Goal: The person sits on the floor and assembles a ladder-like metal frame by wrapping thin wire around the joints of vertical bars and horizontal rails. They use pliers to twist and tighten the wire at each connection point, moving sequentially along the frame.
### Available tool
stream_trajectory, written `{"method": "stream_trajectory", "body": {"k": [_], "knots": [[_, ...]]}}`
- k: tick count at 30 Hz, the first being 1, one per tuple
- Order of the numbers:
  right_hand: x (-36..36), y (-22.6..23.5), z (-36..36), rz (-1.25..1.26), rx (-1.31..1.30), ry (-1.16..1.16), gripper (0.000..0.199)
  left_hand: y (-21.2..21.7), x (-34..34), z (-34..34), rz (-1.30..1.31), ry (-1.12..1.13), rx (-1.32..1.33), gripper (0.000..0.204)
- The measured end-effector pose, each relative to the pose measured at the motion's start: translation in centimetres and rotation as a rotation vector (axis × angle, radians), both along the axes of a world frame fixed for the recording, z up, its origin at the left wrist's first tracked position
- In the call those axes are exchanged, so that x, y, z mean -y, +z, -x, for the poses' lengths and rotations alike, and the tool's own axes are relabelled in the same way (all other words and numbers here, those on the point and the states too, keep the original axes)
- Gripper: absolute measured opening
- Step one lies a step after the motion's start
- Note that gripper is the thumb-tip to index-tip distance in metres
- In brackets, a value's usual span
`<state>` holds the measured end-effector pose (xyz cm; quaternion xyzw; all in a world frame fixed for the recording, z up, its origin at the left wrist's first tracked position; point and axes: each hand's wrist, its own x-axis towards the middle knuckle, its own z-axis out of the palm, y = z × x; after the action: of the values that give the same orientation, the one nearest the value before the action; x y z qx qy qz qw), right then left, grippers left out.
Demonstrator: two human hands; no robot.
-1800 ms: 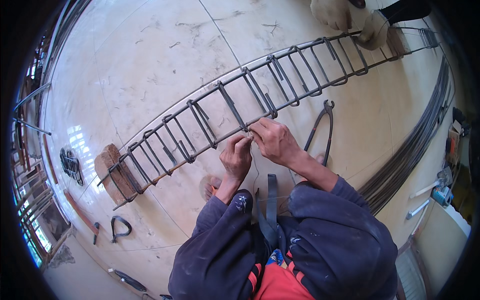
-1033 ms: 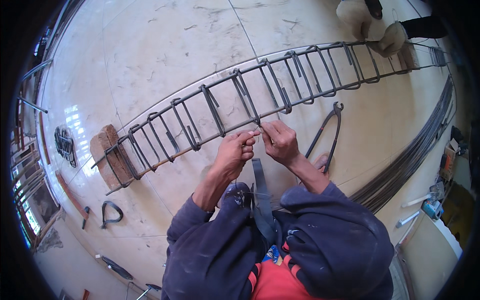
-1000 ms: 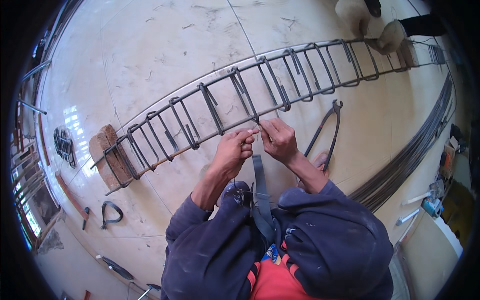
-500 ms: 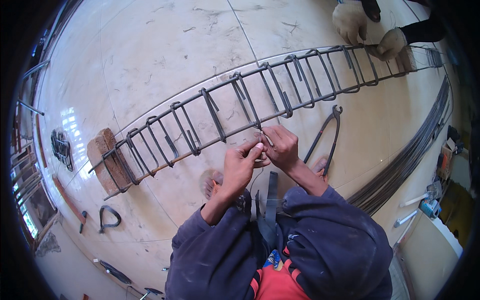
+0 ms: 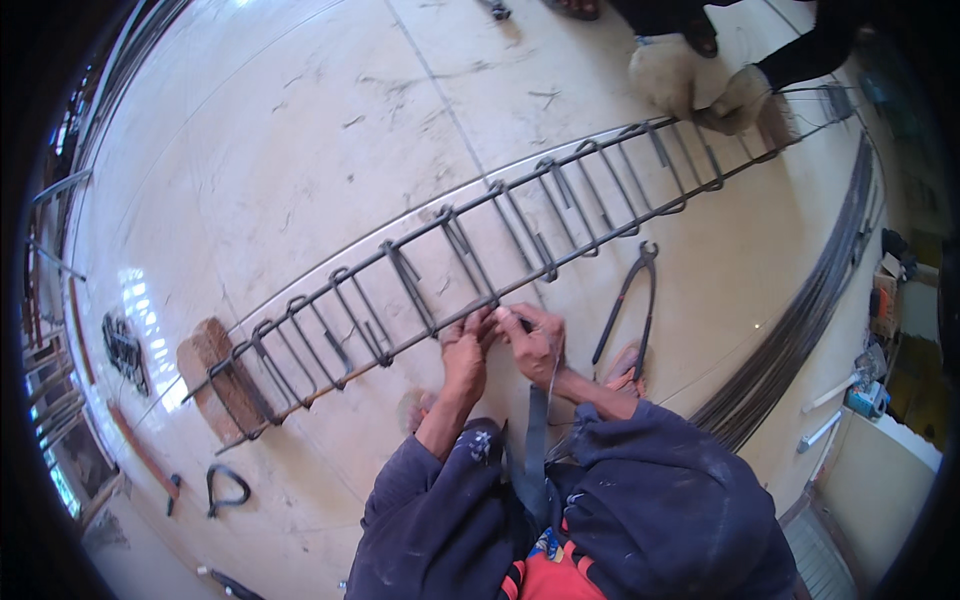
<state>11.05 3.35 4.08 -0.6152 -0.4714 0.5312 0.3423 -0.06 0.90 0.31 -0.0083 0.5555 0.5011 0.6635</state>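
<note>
A long rebar cage point(image 5: 413, 320) of dark bars and bent stirrups slants across the tiled floor. My left hand point(image 5: 465, 362) is closed against its near bar, beside a stirrup corner; its fingertips are partly hidden, and what they pinch cannot be made out. Right beside it, my right hand point(image 5: 537, 345) has its fingers curled round a thin tie wire point(image 5: 556, 372), whose loose length trails down toward my lap. The two hands nearly touch under the bar.
Pincers point(image 5: 628, 300) lie right of my hands. A brick point(image 5: 205, 365) props the cage's left end. At the far right, a co-worker's gloved hands point(image 5: 735, 100) touch the cage. A bundle of thin rods point(image 5: 800, 330) lies along the right. A bent black strip point(image 5: 228, 490) rests at lower left.
Both hands have moved up from in front of the cage to its near bar. The wire now trails from the right hand. The view has shifted slightly; the co-worker's hands remain at the cage's far end.
</note>
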Motion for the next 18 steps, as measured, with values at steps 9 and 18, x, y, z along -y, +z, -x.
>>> {"method": "stream_trajectory", "body": {"k": [9, 18], "knots": [[0.1, 0.0, -0.3, 0.557, -0.818, -0.238, 0.022, -1.3, -2.3, 0.5, 0.139, -0.109, 0.057, 0.017], [0.3, -1.7, -4.9, 0.327, -0.28, 0.189, 0.024, -0.8, -1.8, 0.1, 0.126, -0.091, 0.042, 0.023]]}}
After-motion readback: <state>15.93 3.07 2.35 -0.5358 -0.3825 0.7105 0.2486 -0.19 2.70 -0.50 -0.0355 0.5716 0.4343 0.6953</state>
